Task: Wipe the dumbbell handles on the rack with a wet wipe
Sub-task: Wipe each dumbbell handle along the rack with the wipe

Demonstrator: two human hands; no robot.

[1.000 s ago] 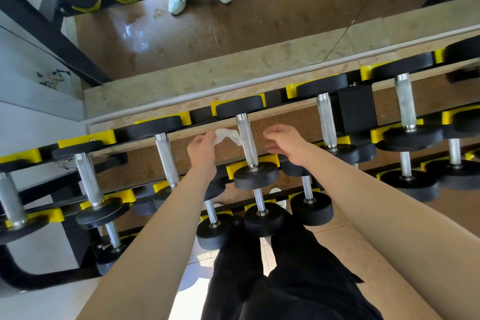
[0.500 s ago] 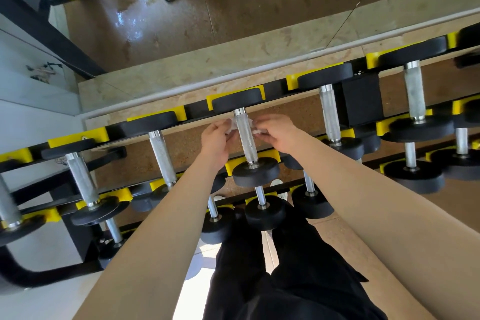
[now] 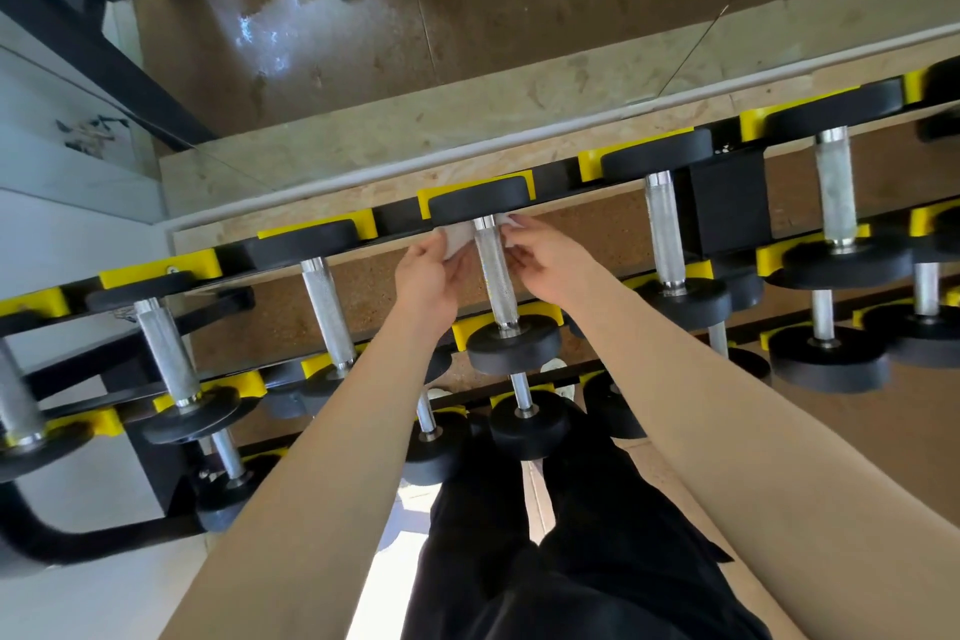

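Left hand (image 3: 426, 276) and right hand (image 3: 545, 260) pinch one wet wipe (image 3: 458, 238) in curled fingers. It passes behind one dumbbell handle (image 3: 494, 276).

Dumbbell handle (image 3: 494, 270) between left hand (image 3: 427, 276) and right hand (image 3: 546, 261)

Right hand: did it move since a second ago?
Yes. The right hand closed in on the middle dumbbell handle, toward its far end, and now pinches the wet wipe with the left hand.
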